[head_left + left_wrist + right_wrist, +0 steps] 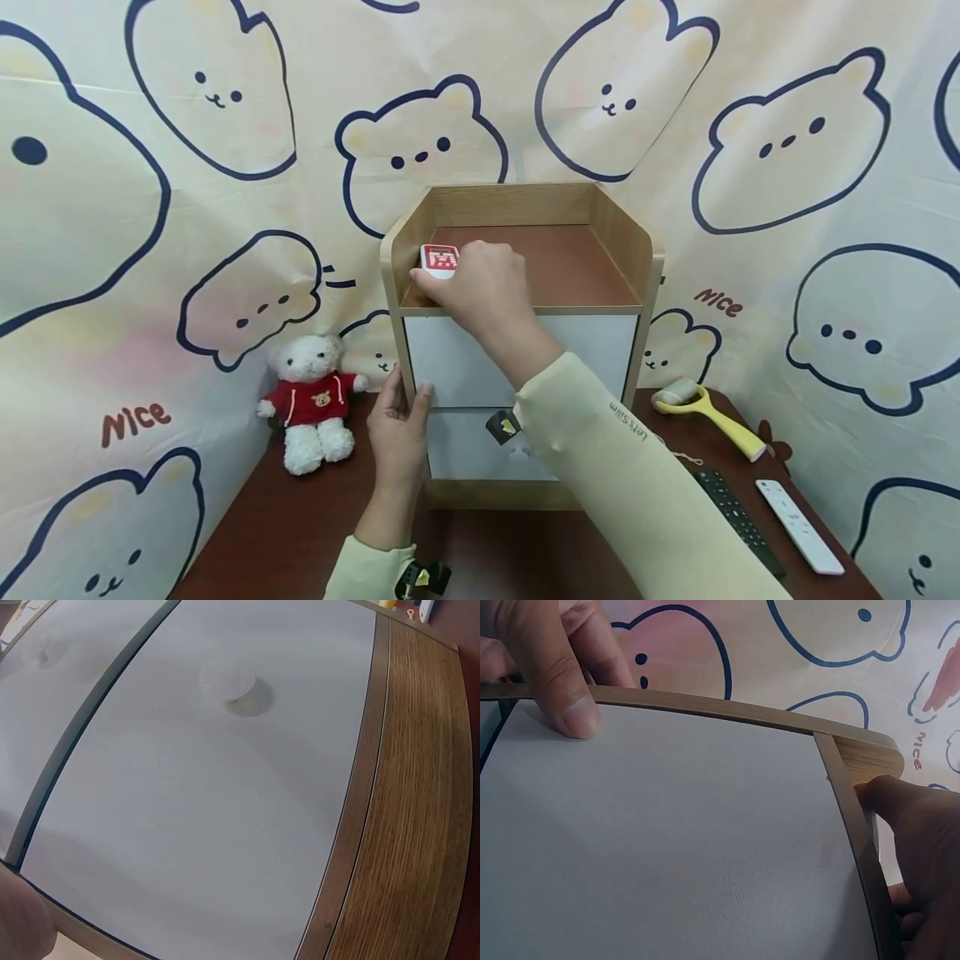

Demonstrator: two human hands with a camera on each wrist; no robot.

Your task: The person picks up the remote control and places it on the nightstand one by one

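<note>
A small wooden cabinet [450, 496] with two white drawer fronts [187, 787] fills the middle of the head view. At the left of its open top, my right hand [487, 287] holds a small red and white box [439, 258], its fingers partly covering the box. My left hand [401, 433] grips the cabinet's left side edge, thumb on the front and fingers round the side, as the right wrist view also shows of the left hand [562, 660]. The lower drawer's round knob [228, 681] is clear in the left wrist view.
Left of the cabinet sits a white plush bear [318, 400] in a red top. On the right lie a yellow-handled lint roller [712, 412], a black remote [738, 521] and a white remote [798, 525]. A patterned cloth [255, 92] hangs behind.
</note>
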